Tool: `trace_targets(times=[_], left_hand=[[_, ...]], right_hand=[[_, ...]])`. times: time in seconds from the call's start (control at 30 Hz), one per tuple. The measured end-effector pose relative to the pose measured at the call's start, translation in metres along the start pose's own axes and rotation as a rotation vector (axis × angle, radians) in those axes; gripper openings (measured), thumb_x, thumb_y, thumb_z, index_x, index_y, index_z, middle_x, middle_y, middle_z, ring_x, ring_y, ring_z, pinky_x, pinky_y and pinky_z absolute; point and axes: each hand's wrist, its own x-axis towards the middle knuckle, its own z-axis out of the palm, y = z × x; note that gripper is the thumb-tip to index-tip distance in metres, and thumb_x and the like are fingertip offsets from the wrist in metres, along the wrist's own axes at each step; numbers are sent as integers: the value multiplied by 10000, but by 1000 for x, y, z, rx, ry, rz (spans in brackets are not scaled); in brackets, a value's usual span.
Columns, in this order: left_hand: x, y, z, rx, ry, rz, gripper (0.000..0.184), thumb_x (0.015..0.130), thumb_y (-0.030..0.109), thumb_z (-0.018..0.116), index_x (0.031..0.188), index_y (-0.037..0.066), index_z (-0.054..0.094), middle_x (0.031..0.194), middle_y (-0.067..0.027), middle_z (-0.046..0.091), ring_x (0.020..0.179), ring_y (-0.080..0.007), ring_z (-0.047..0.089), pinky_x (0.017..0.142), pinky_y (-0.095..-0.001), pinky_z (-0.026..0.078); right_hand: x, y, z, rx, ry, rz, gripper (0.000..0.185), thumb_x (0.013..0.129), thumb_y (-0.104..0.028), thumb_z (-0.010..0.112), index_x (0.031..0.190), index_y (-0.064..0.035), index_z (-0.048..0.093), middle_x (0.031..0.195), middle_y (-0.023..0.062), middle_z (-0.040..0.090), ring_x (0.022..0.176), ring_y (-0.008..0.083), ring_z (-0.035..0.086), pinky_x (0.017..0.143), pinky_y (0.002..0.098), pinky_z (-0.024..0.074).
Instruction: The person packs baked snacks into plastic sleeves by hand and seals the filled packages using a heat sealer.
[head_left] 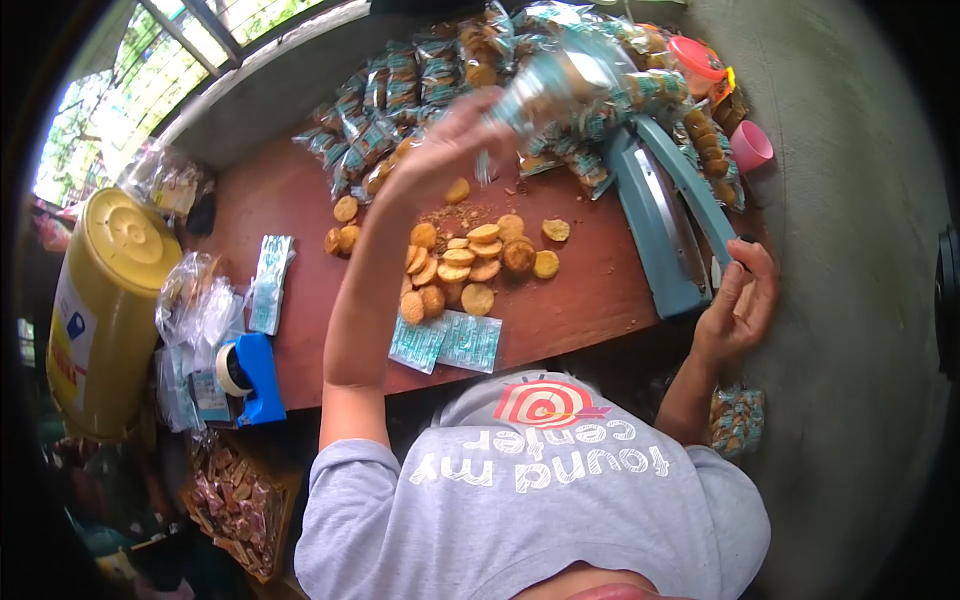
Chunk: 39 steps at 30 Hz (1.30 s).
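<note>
My left hand (462, 128) is raised over the far side of the table, closed on one end of a clear and teal packet of biscuits (560, 88) that is smeared by motion. Below that arm, round golden biscuits (484, 250) lie in a loose heap with crumbs. On the right, my right hand (738, 300) has its fingers at the end of the lever of a blue-grey heat sealer (655, 225). The sealer's lever is lifted off its base. Flat teal printed wrappers (468, 340) lie at the near table edge.
Filled packets (400, 85) are piled along the back wall. Pink cups (750, 147) stand at the right. On the left are a blue tape dispenser (262, 380), plastic bags (192, 300) and a yellow drum (120, 260). A box of wrapped pieces (235, 500) sits lower left.
</note>
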Motion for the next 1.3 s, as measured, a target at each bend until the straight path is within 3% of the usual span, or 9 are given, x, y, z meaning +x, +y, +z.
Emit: trace_targets(times=[0.07,0.13,0.27,0.47,0.87,1.0,1.17,1.23,1.3], left_hand=[[-20,15,-17,243,476,224,622,826,327,615,1311,56,336,1111,-86,557,935,-172,567,807,-268,445],[-60,20,-41,222,593,219,648,797,327,656,1293,34,358,1043,-111,578,890,-177,570,796,-287,452],[-159,-9,-78,479,658,-158,323,813,217,637,1055,15,568,926,-54,609,816,-140,575,725,-258,454],[-257,-80,-69,1038,915,-822,441,604,302,784,894,18,611,804,-112,633,750,-167,602,675,-309,467],[-259,-76,-30,996,1147,-498,118,704,112,676,760,9,661,655,-97,643,647,-172,631,609,-301,474],[-261,-86,-28,1038,1114,-93,122,768,95,634,846,12,591,909,-123,652,794,-209,638,706,-314,486],[-258,-98,-21,430,1197,-179,97,823,53,597,908,43,550,874,-62,617,814,-95,583,707,-227,469],[-250,-103,-20,148,1204,131,142,819,55,621,936,49,541,827,-28,597,765,-53,561,585,-164,452],[-252,-109,-25,61,1159,86,182,821,67,623,975,50,528,840,-35,602,763,-59,563,590,-151,446]], right_hand=[[3,-7,16,-53,-60,-65,192,831,19,517,1022,14,521,894,95,605,849,209,554,872,366,403],[-4,-6,32,65,-129,-18,200,813,48,527,1010,19,525,889,103,609,832,214,560,837,360,425],[-8,-11,66,198,-275,57,210,802,33,561,1011,12,553,888,96,621,818,200,566,779,332,448],[-25,-21,153,350,-629,-125,201,780,6,589,972,-52,610,864,66,631,803,190,599,728,295,455],[-128,-64,378,361,-1241,-205,522,734,-379,639,1168,-109,534,1217,162,459,1178,366,374,978,439,319],[-124,-65,388,166,-1328,-381,619,664,-422,669,1189,-128,527,1224,161,458,1204,353,354,1014,477,247],[-124,-52,378,81,-1556,-524,553,650,-364,659,1149,-150,554,1182,108,507,1165,301,403,947,452,317],[-125,-36,356,183,-1420,-591,470,646,-332,652,1076,-150,598,1081,73,571,1081,271,477,884,427,366],[-116,-25,334,222,-1469,-541,434,645,-312,647,1043,-142,614,1044,71,588,1052,269,500,871,419,377]])
